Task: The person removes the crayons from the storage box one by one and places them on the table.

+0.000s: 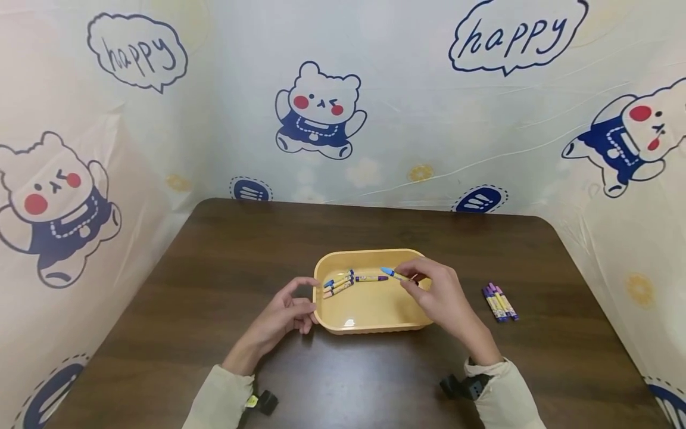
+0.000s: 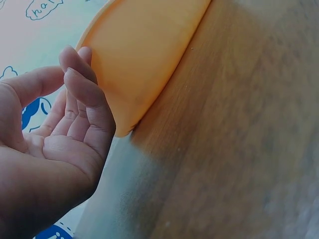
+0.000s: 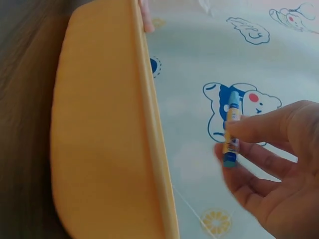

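Observation:
A light-blue crayon (image 1: 395, 274) with a yellow wrapper is pinched between the thumb and fingers of my right hand (image 1: 440, 293). That hand is over the right end of a yellow plastic tray (image 1: 370, 325). In the right wrist view the crayon (image 3: 232, 129) is held above the tray's rim level. My left hand (image 1: 286, 311) is at the tray's left end, its fingertips touching the rim, fingers loosely bent. Inside the tray lie several crayons: a few (image 1: 339, 285) grouped at the left and a purple-tipped crayon (image 1: 371, 279) near the far wall.
A small group of purple and pink crayons (image 1: 499, 302) lies on the dark wooden table (image 1: 214, 250) to the right of the tray. A curtain printed with bears (image 1: 321, 113) stands behind and along both sides of the table.

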{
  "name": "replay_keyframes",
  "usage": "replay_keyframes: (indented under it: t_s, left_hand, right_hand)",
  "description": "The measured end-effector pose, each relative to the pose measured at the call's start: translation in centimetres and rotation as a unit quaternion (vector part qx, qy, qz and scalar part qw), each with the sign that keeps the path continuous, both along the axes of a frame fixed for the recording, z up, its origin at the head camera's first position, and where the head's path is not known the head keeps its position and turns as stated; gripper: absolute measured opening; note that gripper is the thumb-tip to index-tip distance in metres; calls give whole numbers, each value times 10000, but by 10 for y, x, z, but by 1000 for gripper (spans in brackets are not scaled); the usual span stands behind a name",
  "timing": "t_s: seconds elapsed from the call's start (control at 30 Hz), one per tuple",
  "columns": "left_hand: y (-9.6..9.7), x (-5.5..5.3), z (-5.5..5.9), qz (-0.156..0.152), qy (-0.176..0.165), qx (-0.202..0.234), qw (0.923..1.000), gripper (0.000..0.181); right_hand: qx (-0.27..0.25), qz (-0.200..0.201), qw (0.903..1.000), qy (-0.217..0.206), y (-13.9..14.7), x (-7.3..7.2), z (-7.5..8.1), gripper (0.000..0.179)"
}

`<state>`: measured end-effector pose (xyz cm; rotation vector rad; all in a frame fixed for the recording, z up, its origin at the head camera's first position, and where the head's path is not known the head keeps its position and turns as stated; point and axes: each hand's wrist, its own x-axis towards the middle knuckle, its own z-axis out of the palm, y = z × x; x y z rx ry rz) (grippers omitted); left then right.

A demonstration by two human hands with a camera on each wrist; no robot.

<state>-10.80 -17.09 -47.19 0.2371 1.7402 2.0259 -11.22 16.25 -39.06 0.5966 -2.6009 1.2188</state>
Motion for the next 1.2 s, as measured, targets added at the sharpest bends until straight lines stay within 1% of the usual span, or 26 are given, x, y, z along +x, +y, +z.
replay_keyframes:
  t_s: [0.1, 0.3, 0.5, 0.6, 0.7, 0.8, 0.93, 1.0, 1.1, 1.2]
  left_hand:
    - [0, 1, 0, 12, 2, -24, 10000, 52]
    - [1, 2, -1, 17, 21, 8, 10000, 51]
    - [1, 2, -2, -10, 15, 71, 10000, 52]
    - [1, 2, -1, -11, -17, 79, 10000, 51]
    - [1, 1, 0, -14, -40, 63, 10000, 51]
    - [0, 2, -1, 5, -33, 50, 10000, 51]
    - [1, 1, -5, -94, -20, 96, 9999, 51]
    - [3, 1, -6, -146, -18, 145, 9998, 51]
    - [4, 1, -3, -119, -26, 145, 9998, 51]
    - [2, 2, 0, -39, -17, 124, 9999, 51]
  right_hand:
    - [-4, -205, 9997, 130, 8, 7, -1, 22]
    - [43, -629, 9977, 254, 25, 19, -6, 25]
    - [-111, -825, 9936, 767, 43, 27, -10, 25]
    - [-180, -938, 9908, 954, 52, 31, -12, 27]
    - [-232, -1112, 9888, 971, 60, 33, -16, 28]
    - [-292, -1399, 9854, 921, 68, 35, -23, 27]
    - [-317, -1975, 9768, 765, 80, 39, -40, 25]
    - [-297, -2190, 9727, 708, 86, 41, -49, 24]
    - [-195, -2359, 9693, 664, 92, 39, -59, 23]
    - [-63, -2406, 9682, 683, 96, 33, -64, 22]
